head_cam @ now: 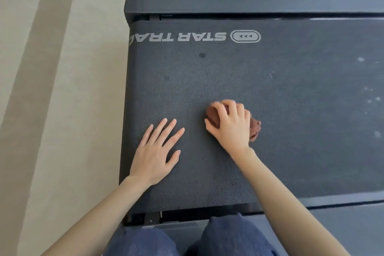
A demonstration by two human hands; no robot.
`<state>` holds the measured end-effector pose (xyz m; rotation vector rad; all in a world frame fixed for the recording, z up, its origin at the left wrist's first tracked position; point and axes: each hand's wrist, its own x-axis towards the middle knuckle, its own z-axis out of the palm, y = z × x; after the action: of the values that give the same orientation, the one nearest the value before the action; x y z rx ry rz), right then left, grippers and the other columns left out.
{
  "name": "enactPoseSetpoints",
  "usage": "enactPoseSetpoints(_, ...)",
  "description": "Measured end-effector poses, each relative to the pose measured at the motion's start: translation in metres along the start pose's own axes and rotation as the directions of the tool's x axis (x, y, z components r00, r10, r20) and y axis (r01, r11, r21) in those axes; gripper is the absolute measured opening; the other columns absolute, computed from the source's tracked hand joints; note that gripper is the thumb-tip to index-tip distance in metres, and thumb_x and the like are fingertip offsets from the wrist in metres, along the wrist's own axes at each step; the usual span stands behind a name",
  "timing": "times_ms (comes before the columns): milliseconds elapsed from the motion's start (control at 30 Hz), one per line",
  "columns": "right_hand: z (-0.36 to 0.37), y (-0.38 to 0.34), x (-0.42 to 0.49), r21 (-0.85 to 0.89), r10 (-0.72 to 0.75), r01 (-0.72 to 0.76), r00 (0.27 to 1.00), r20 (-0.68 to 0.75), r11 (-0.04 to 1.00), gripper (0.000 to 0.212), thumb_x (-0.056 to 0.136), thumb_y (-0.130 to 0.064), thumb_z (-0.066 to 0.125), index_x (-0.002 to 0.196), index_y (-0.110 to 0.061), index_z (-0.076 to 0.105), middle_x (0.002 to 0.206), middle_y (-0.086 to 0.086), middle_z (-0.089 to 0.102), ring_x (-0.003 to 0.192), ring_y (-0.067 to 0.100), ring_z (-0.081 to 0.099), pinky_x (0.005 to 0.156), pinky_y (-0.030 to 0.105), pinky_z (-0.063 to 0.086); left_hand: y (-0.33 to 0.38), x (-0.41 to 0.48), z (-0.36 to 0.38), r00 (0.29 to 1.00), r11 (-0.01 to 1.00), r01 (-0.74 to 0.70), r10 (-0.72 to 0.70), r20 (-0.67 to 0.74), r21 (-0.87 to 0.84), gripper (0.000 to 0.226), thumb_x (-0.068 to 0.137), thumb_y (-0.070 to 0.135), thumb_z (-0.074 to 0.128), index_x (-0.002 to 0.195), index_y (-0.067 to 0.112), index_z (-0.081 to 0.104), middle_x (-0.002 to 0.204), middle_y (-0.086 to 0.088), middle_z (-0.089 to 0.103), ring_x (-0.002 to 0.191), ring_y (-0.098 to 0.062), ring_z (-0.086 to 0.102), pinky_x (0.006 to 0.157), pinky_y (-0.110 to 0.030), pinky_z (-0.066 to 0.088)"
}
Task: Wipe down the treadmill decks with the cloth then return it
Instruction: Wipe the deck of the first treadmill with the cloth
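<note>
Far L: pale beige floor [52, 89] w/ wider darker stripes running diagonally. Next to it, the end of a dark grey treadmill deck [291, 93] w/ a pebbled rubber belt, and a smooth black side rail [249, 2] along the far edge. A grey "STAR TRA.." logo [187, 37] is printed on the belt near that rail and reads upside down from here.

Left hand [154, 156] lies flat on the belt near its L edge, fingers straight and a bit spread, holding nothing.

Just R of it, not touching, the right hand [230, 124] has its fingers curled over a bunched reddish-brown cloth [255, 129] and presses it onto the belt abt mid-width. Cloth pokes out at the fingertips and past the R side of the hand.

Further R: pale dusty specks [372, 97] on the belt. Bottom centre: knees in dark blue denim [228, 235] at the near rail.
</note>
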<state>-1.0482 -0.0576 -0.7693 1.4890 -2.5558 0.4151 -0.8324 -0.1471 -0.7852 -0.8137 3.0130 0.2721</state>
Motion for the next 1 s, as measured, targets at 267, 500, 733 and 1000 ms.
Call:
enactPoseSetpoints(267, -0.015, -0.001, -0.08, 0.097, -0.097, 0.096, 0.995, 0.01, 0.991, 0.05, 0.08, -0.051, 0.059, 0.12, -0.023, 0.054, 0.12, 0.009, 0.05, 0.097, 0.033, 0.048, 0.087, 0.045, 0.038, 0.0, 0.0, -0.003, 1.0, 0.998, -0.001, -0.001, -0.031, -0.062, 0.053, 0.092, 0.04, 0.034, 0.144, 0.026, 0.035, 0.154, 0.004, 0.025, 0.144, -0.016, 0.013, 0.117, -0.041, 0.012)
enactPoseSetpoints(500, -0.004, 0.01, -0.027, 0.05, -0.303, 0.303, 0.953, -0.01, 0.952, 0.039, 0.082, -0.051, 0.058, 0.106, -0.021, 0.064, 0.101, 0.007, 0.061, 0.082, 0.031, 0.057, 0.069, 0.038, 0.044, 0.0, 0.0, -0.004, 1.0, 0.997, 0.002, -0.003, -0.014, -0.074, 0.054, 0.092, 0.04, 0.033, 0.144, 0.026, 0.036, 0.154, 0.004, 0.025, 0.144, -0.015, 0.013, 0.118, -0.039, 0.011)
enactPoseSetpoints(733, 0.011, -0.014, 0.037, 0.014, -0.019, 0.019, 1.0, 0.014, 1.0, 0.045, 0.081, -0.048, 0.064, 0.114, -0.018, 0.062, 0.107, 0.013, 0.058, 0.088, 0.035, 0.055, 0.075, 0.043, 0.045, 0.001, 0.002, -0.005, 0.999, 0.994, 0.03, -0.033, -0.027, -0.105, 0.056, 0.091, 0.04, 0.033, 0.142, 0.018, 0.039, 0.151, 0.0, 0.032, 0.142, -0.017, 0.023, 0.116, -0.04, 0.018)
enactPoseSetpoints(1000, -0.003, -0.019, -0.073, 0.181, -0.394, 0.391, 0.919, -0.022, 0.902, 0.038, 0.085, -0.053, 0.056, 0.108, -0.024, 0.06, 0.105, 0.005, 0.057, 0.086, 0.026, 0.051, 0.076, 0.04, 0.041, 0.007, -0.074, 0.004, 0.906, 0.895, 0.413, -0.422, -0.02, -0.17, 0.062, 0.091, 0.039, 0.026, 0.147, 0.011, 0.026, 0.155, -0.005, 0.02, 0.144, -0.02, 0.013, 0.115, -0.04, 0.021)
